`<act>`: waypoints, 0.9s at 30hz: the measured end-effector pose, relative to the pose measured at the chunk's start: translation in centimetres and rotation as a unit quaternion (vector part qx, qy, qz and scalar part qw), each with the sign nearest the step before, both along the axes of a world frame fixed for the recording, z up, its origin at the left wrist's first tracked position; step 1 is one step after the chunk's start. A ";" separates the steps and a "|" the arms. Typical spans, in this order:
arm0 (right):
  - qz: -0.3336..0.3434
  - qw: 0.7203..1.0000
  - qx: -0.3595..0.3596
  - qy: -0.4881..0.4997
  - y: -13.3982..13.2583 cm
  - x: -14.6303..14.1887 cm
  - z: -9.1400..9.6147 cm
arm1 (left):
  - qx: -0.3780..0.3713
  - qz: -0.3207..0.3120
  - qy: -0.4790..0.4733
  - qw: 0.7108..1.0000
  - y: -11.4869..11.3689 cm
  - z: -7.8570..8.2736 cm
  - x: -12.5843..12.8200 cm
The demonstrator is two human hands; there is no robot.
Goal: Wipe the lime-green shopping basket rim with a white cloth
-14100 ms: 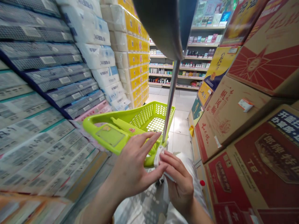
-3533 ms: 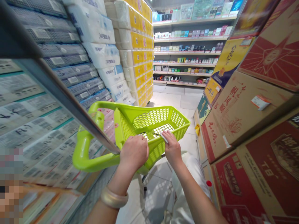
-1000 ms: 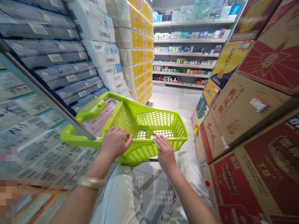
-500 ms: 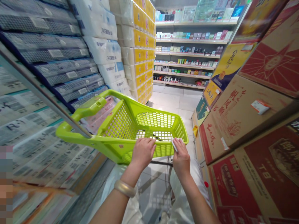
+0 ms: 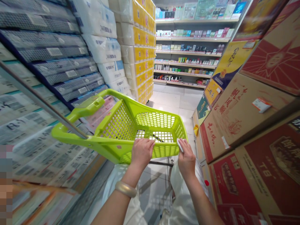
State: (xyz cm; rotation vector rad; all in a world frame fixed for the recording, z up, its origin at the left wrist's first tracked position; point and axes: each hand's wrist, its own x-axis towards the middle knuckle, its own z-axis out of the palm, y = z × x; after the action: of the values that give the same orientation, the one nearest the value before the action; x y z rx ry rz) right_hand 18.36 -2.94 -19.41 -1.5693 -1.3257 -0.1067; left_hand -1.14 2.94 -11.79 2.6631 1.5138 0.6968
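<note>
A lime-green plastic shopping cart [image 5: 112, 143] stands sideways before me, its handle at the left and its basket holes showing the floor. My left hand [image 5: 142, 153] is wrapped over the near rim, around the middle of that side. Farther right along the same rim, near the basket's end corner, my right hand [image 5: 187, 156] presses a small white cloth [image 5: 179, 145] against the plastic. Most of the cloth is hidden under the fingers. A gold-coloured bangle [image 5: 126, 189] circles my left wrist.
Cardboard cartons [image 5: 243, 109] are stacked close on the right. Wrapped tissue packs [image 5: 112, 56] and yellow-and-white packs [image 5: 140, 53] rise on the left. Shelves [image 5: 187, 54] with small boxes and bottles stand at the back, beyond a tiled floor [image 5: 168, 97]. A metal pole [image 5: 42, 98] slants across the left.
My right hand has slid a little to the right along the rim with the white cloth, toward the corner. My left hand still grips the rim. The cart has shifted slightly left in view.
</note>
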 end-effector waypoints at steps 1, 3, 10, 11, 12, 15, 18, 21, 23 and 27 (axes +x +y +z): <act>0.006 1.000 0.000 -0.004 0.1 -0.7 0.1 | -0.002 0.002 0.002 1.000 0.0 0.0 0.1; 0.052 0.998 0.003 -0.024 0.6 -2.7 0.5 | -0.006 0.005 0.011 1.000 0.0 0.1 0.3; 0.134 0.989 0.015 -0.058 0.9 -3.4 0.9 | -0.009 0.000 0.015 1.000 -0.2 0.1 -0.1; 0.116 0.992 0.015 -0.053 0.6 -2.3 0.6 | -0.009 0.001 0.011 1.000 -0.2 0.0 -0.2; 0.095 0.994 0.010 -0.045 0.4 -1.2 0.4 | -0.008 0.002 0.007 1.000 -0.2 0.0 -0.2; 0.027 0.999 -0.001 -0.018 -0.2 0.6 0.0 | -0.009 0.005 -0.001 1.000 -0.3 -0.1 -0.1; 0.018 1.000 -0.001 -0.012 0.1 -1.0 0.3 | -0.012 0.007 -0.003 1.000 -0.3 0.0 0.1; 0.099 0.995 -0.004 -0.032 1.0 -4.6 1.3 | -0.010 0.007 0.004 1.000 -0.2 0.1 0.2; 0.150 0.988 -0.004 -0.045 1.4 -6.4 1.9 | -0.006 0.006 0.011 1.000 -0.2 0.0 0.0; 0.177 0.982 -0.009 -0.058 0.9 -5.4 2.1 | -0.001 0.000 0.007 1.000 -0.3 -0.2 -0.4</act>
State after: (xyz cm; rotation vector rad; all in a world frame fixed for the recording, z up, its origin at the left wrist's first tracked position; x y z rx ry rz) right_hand 12.93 -2.08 -17.32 -1.3344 -1.6813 0.0373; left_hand -1.50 2.61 -11.94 2.6704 1.5176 0.6780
